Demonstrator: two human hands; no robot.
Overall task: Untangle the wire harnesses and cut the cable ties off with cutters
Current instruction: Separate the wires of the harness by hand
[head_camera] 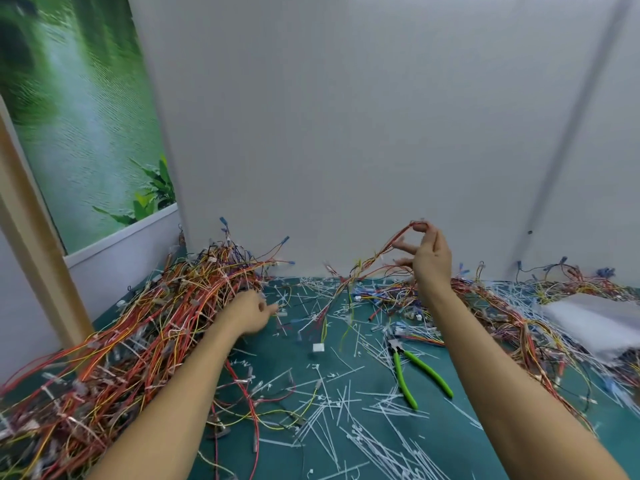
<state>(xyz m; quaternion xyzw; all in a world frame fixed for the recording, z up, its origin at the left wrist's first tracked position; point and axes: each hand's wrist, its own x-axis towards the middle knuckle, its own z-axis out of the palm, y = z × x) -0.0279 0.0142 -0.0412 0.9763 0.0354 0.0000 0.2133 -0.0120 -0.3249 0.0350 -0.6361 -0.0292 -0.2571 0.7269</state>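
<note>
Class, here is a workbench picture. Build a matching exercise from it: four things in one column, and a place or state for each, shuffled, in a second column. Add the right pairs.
Things
1. right hand
2. cutters
3. wire pile
4. cut cable ties

Place or state
A. white, strewn over the green table
B. heaped at the left side
C. held up, pinching a harness
D. lying flat, in neither hand

Pairs: 1-C, 2-D, 3-B, 4-A
</note>
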